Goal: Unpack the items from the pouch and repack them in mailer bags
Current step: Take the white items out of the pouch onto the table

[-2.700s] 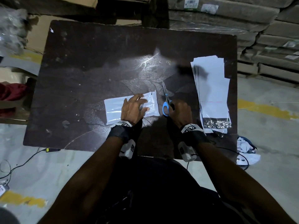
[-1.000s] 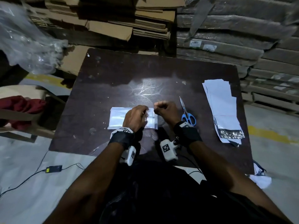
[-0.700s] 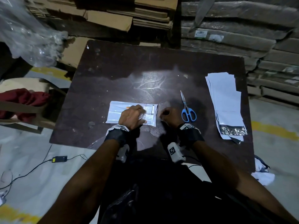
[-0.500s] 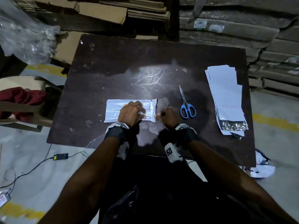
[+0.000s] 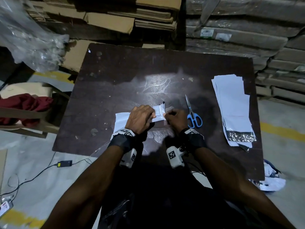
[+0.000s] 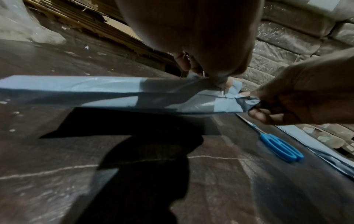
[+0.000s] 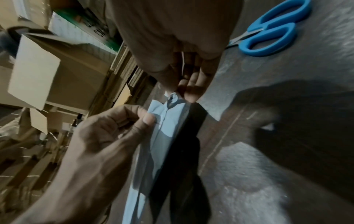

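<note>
Both hands pinch the white pouch (image 5: 158,112) at its open end, left hand (image 5: 140,119) beside right hand (image 5: 176,120); uneven pull risks tearing film, spilling contents onto table (image 5: 132,80) beneath.

No wording can be read anywhere: the label (image 5: 207,33) on the far right bundles is a blur (so are the wristband (image 5: 126,132) markers, patterns only).

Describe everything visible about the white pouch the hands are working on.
The white pouch is a flat, glossy plastic bag with a dark inner lining. Its right end is lifted off the brown table. The left hand and the right hand each pinch that end, beside the blue-handled scissors. Its contents are hidden.
</note>
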Demonstrator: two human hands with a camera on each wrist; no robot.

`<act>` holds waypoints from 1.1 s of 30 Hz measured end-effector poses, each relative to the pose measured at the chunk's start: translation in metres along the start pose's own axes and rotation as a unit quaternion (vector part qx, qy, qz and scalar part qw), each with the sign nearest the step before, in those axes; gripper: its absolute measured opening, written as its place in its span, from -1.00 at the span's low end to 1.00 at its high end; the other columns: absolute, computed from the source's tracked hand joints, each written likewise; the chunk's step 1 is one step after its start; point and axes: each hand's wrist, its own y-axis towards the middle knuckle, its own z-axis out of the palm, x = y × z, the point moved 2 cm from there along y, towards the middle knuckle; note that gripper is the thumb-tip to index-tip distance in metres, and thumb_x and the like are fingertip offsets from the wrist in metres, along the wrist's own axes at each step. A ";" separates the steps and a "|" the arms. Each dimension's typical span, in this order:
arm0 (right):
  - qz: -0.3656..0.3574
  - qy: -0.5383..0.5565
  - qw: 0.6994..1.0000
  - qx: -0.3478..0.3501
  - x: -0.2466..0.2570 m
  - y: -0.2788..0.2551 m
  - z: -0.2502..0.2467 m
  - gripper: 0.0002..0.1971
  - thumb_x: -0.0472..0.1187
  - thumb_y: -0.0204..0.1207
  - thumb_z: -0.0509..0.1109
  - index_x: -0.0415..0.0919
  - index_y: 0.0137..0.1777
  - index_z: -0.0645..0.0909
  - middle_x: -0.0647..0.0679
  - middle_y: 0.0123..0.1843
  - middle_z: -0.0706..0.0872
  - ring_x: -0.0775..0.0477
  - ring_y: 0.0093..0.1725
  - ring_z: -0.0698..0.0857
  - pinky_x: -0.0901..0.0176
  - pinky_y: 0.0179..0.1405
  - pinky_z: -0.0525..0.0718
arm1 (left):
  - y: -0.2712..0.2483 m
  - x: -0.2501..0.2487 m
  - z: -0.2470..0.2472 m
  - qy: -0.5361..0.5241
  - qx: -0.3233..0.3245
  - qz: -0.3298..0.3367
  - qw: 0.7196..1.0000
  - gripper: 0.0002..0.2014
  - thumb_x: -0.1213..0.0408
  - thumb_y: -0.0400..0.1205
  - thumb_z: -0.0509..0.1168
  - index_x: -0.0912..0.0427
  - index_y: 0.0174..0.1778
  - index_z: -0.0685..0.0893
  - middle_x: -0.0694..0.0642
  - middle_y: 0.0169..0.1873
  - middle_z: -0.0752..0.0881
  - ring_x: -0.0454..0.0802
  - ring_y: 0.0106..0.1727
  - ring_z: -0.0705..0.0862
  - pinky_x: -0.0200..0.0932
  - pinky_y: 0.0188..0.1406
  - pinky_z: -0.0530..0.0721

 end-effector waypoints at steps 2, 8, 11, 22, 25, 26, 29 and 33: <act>-0.016 0.000 1.000 -0.017 0.013 0.001 -0.004 -0.82 -0.11 0.27 0.47 0.00 -0.53 0.64 0.01 -0.49 0.69 -0.18 -0.37 0.72 -0.24 -0.18 0.77 | 0.000 -0.003 -0.005 -0.014 -0.010 -0.009 1.000 -0.87 0.10 0.68 0.24 0.05 -0.07 0.62 0.01 -0.14 0.70 0.11 -0.05 0.62 0.00 -0.04 0.39; -0.069 0.044 0.996 0.017 0.051 -0.006 -0.012 -0.89 -0.38 0.56 0.41 -0.30 -0.21 0.65 -0.18 -0.29 0.68 -0.11 -0.37 0.64 -0.07 -0.24 0.73 | 0.008 -0.007 -0.024 -0.082 -0.046 -0.027 0.995 -0.76 -0.02 0.61 0.33 0.05 -0.01 0.74 -0.03 -0.12 0.79 0.05 -0.06 0.71 -0.04 -0.08 0.52; -0.095 0.026 0.995 0.019 0.054 -0.004 -0.016 -0.75 -0.35 0.57 0.39 -0.14 -0.35 0.59 -0.07 -0.38 0.65 -0.08 -0.39 0.63 -0.10 -0.25 0.71 | 0.012 -0.009 -0.029 -0.109 -0.061 -0.038 0.991 -0.81 0.01 0.57 0.36 0.04 -0.19 0.73 -0.05 -0.21 0.78 0.02 -0.15 0.71 -0.09 -0.18 0.53; -0.018 0.129 0.991 -0.031 0.053 0.010 -0.042 -0.74 -0.39 0.59 0.32 -0.18 -0.33 0.53 -0.12 -0.41 0.58 0.06 -0.53 0.56 0.27 -0.49 0.66 | 0.001 -0.006 -0.044 -0.227 -0.151 -0.077 0.959 -0.83 0.11 0.54 0.48 0.07 -0.31 0.69 -0.05 -0.39 0.72 -0.03 -0.32 0.67 0.04 -0.28 0.62; -0.006 0.143 0.990 0.010 0.050 0.010 -0.044 -0.78 -0.38 0.61 0.33 -0.18 -0.27 0.54 -0.15 -0.37 0.59 0.05 -0.52 0.57 0.30 -0.53 0.64 | -0.001 -0.008 -0.044 -0.225 -0.130 -0.045 0.965 -0.81 0.07 0.56 0.44 0.07 -0.29 0.69 -0.06 -0.35 0.71 -0.02 -0.28 0.67 0.06 -0.28 0.61; -0.013 0.139 0.990 0.034 0.051 0.009 -0.047 -0.80 -0.39 0.61 0.33 -0.19 -0.25 0.55 -0.15 -0.35 0.61 0.07 -0.51 0.59 0.29 -0.52 0.65 | -0.001 -0.009 -0.043 -0.226 -0.122 -0.031 0.966 -0.84 0.09 0.57 0.42 0.05 -0.27 0.69 -0.06 -0.32 0.72 -0.02 -0.27 0.68 0.06 -0.28 0.61; -0.034 0.141 0.986 0.083 0.059 0.006 -0.060 -0.94 -0.39 0.59 0.36 -0.26 -0.09 0.59 -0.12 -0.31 0.68 0.11 -0.47 0.64 0.27 -0.49 0.66 | -0.003 -0.008 -0.043 -0.204 -0.104 0.017 0.973 -0.89 0.16 0.60 0.36 0.06 -0.21 0.72 -0.05 -0.26 0.73 0.02 -0.22 0.69 0.07 -0.26 0.62; -0.042 0.127 0.988 0.081 0.066 0.008 -0.062 -0.83 -0.16 0.53 0.50 -0.26 -0.03 0.65 -0.10 -0.25 0.74 0.10 -0.40 0.68 0.26 -0.41 0.68 | -0.004 -0.011 -0.035 -0.168 -0.075 0.062 0.981 -0.86 0.21 0.65 0.29 0.13 -0.18 0.70 -0.01 -0.25 0.69 0.06 -0.21 0.65 0.10 -0.23 0.62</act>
